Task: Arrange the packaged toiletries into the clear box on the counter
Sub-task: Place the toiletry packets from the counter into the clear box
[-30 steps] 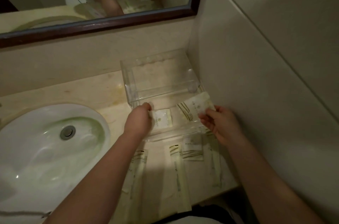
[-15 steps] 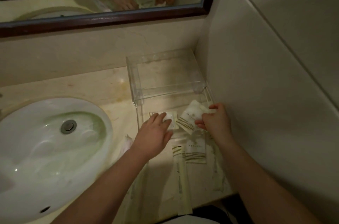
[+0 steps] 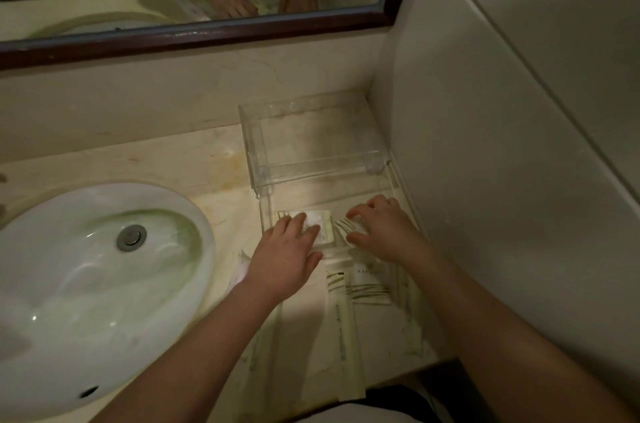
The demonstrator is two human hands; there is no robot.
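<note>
Pressing down with flat, spread fingers, the left hand rests on one small white packet lying in the near part of the clear box, which sits on the counter in the corner by the wall. The right hand lies palm-down, fingers loosely curled, over a second packet with green stripes, just beside the first; whether it pinches that packet or only covers it I cannot tell. Two packets are thus inside the box. Outside it, on the counter nearer the person, I count one square striped packet, one long narrow packet touching it, and at least two more long ones, too dim to separate clearly. One white sink sits to the left, and one dark-framed mirror hangs above.
</note>
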